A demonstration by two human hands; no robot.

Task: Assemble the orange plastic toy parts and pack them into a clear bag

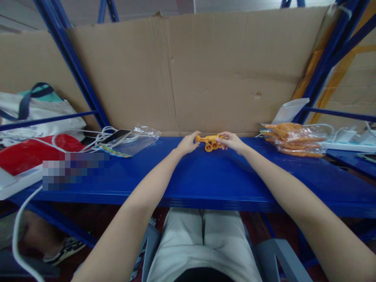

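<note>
Near the back edge of the blue counter, around its middle, is a yellow plastic toy. The left hand grasps it at the left end, and the right hand pinches the other end. On the counter's left part lie a clear plastic bag and white cables; on its right part lies a transparent packet with orange pieces. Behind the counter stands a cardboard sheet.
</note>
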